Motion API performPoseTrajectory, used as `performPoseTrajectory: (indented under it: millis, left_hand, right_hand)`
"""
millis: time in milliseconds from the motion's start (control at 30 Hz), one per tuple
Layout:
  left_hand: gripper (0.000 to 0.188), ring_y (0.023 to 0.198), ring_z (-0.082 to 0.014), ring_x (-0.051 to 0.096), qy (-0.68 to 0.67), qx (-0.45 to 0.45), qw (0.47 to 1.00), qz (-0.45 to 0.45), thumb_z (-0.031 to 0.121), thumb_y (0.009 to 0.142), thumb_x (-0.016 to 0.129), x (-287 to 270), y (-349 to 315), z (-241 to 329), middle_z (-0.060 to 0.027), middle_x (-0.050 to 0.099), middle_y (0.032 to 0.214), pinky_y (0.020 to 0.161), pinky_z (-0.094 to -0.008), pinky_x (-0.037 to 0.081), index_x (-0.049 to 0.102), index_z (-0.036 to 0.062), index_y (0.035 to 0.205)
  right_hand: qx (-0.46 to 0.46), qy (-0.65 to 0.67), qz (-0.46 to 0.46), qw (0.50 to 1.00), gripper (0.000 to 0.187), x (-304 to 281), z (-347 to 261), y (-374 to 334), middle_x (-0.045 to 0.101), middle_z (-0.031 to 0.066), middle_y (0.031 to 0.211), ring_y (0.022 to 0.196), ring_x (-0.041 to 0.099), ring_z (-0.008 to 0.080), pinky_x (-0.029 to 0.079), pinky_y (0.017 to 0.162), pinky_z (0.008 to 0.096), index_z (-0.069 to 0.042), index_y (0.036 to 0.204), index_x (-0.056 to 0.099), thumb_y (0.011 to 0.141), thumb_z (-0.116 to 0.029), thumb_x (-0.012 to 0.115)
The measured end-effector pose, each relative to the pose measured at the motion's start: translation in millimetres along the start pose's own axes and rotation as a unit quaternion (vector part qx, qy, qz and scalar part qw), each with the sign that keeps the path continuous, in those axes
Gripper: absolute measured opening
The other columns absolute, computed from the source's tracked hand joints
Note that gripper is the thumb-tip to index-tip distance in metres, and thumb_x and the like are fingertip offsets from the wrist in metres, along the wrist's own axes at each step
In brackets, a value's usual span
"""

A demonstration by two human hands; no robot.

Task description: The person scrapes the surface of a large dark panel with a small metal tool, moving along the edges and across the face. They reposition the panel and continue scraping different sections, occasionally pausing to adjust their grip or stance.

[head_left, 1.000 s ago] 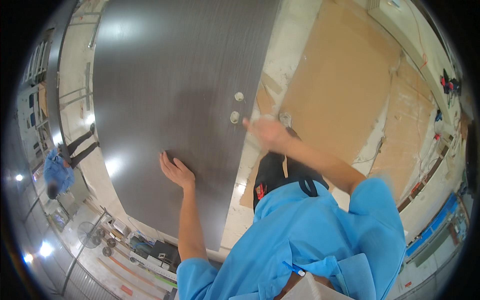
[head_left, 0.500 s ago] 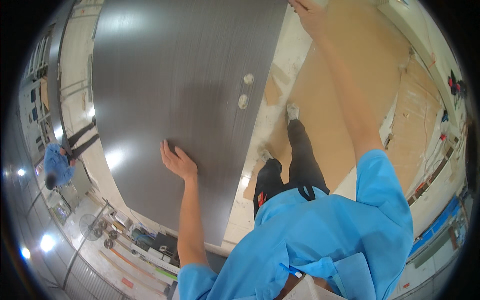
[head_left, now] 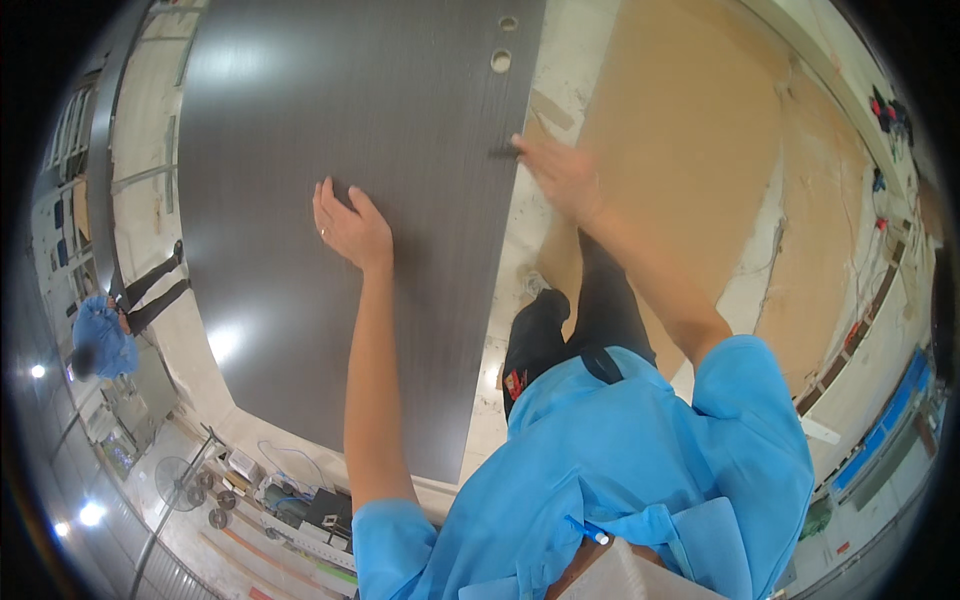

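Observation:
A large dark grey panel (head_left: 330, 130) with fine lengthwise grain lies in front of me, with two round holes near its right edge. Over its middle is my left hand (head_left: 353, 228), fingers spread and a ring on one of them; whether the palm touches the surface is hard to tell. My right hand (head_left: 562, 182) is at the panel's right edge with its fingers drawn together. At those fingertips a small dark shape (head_left: 503, 153) shows, blurred, and I cannot make out what it is.
Brown sheeting (head_left: 690, 130) covers the floor to my right. Beyond the panel's left side a person (head_left: 105, 335) in blue stands by a long dark panel edge. A fan (head_left: 178, 484) and assorted tools (head_left: 285, 500) are at the lower left.
My right hand has come back along the panel's edge toward me. The holes now sit farther up in view, and my left hand appears farther up too, still open.

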State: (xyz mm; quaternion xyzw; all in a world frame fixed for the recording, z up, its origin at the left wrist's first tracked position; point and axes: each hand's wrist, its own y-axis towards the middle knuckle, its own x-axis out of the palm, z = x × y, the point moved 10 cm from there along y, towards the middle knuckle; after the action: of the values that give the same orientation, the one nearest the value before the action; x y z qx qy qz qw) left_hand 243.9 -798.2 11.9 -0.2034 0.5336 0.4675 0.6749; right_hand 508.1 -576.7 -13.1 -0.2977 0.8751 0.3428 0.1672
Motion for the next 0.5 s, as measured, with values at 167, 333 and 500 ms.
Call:
performPoseTrajectory:
  millis: [167,333,500]
  left_hand:
    - [0.051,0.156,-0.0408,0.04,-0.071,0.098,0.99,-0.074,0.028,0.111,0.056,-19.2,-62.9,-24.1,-0.0207,0.049,0.164,0.127,-0.0554,0.033,0.051,0.0021,0.156]
    - [0.048,0.155,-0.0397,0.042,0.031,-0.014,0.997,-0.074,0.023,0.113,0.051,-88.1,-153.2,-129.4,-0.0195,0.049,0.164,0.126,-0.0546,0.034,0.051,0.0043,0.157]
    - [0.051,0.154,-0.0371,0.042,0.131,-0.061,0.989,-0.041,0.031,0.115,0.042,-113.4,-200.6,-176.1,-0.0171,0.046,0.166,0.125,-0.0525,0.034,0.049,0.0053,0.158]
  right_hand:
    - [-0.039,-0.008,-0.092,0.995,0.054,27.3,-81.2,-99.8,0.065,0.0092,0.082,0.073,0.067,0.0272,0.054,0.061,0.0404,-0.012,0.143,0.07,0.09,-0.003,0.073]
    - [-0.026,-0.083,-0.35,0.933,0.05,63.1,-39.8,-86.7,0.072,0.0086,0.101,0.093,0.073,0.0282,0.061,0.075,0.0436,-0.017,0.146,0.066,0.098,-0.008,0.064]
    - [0.052,-0.274,-0.091,0.956,0.032,-12.2,118.8,117.4,0.073,0.0098,0.089,0.086,0.074,0.0282,0.059,0.067,0.0416,-0.016,0.133,0.073,0.101,-0.017,0.067]
